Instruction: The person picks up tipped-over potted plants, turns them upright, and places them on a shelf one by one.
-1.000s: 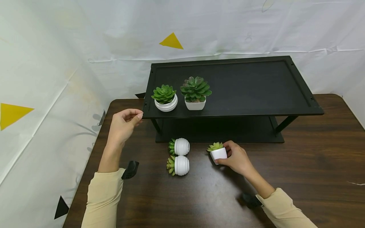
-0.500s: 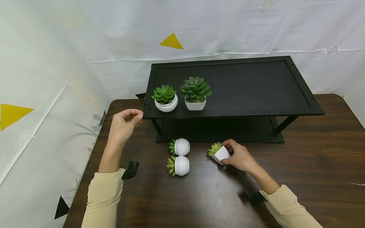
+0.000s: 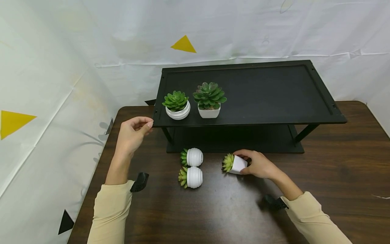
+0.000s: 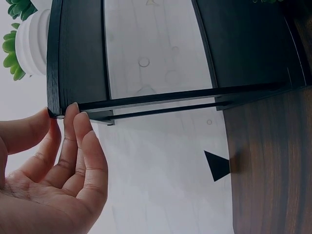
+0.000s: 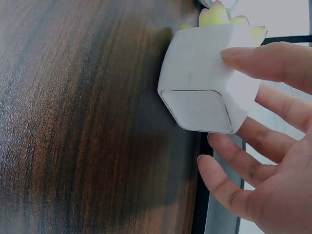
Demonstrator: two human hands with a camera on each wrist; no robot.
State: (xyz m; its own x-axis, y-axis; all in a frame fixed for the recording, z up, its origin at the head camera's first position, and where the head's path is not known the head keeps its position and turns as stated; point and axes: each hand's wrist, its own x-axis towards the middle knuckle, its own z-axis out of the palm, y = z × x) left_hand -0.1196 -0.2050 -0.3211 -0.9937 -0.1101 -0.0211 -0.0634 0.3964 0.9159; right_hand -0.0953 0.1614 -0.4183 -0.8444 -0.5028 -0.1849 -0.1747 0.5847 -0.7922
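Square-potted succulent [image 3: 236, 164] is in the person's right hand, tipped over just in front of the rack, leaves to the left.

Layout, big to small. White sheeting [image 3: 253, 30] behind and to the left. Dark wood table [image 3: 341, 169] under everything. Black rack [image 3: 268, 93] at the back of it, two levels, top raised on slanted legs; the raised frame puts the upper surface within easy reach, I'd say.

Left hand [image 3: 130, 137]: narrow pinch on the rack's front left corner, thumb on one face, fingertip on the other. Probably there to steady the frame; no plant in it.

Right hand [image 3: 257, 165]: holding the square pot by its walls, thumb on one side, fingers round the far side, little finger clear. Gripping the walls leaves the leaves free, likely on purpose.

Dark rosette plant [image 3: 209, 99] stands upright near the rack's front edge, on its own square base. Green rosette plant [image 3: 176, 105], round pot, just to its left; the two are apart, probably so leaves don't crowd.

Smallest: upper lying pot [image 3: 192, 157] and lower lying pot [image 3: 192, 177], on their sides on the table, at or nearly touching, leaves left. Reason for that pose: can't tell.

Held pot's base faces the right wrist view; table contact unclear.
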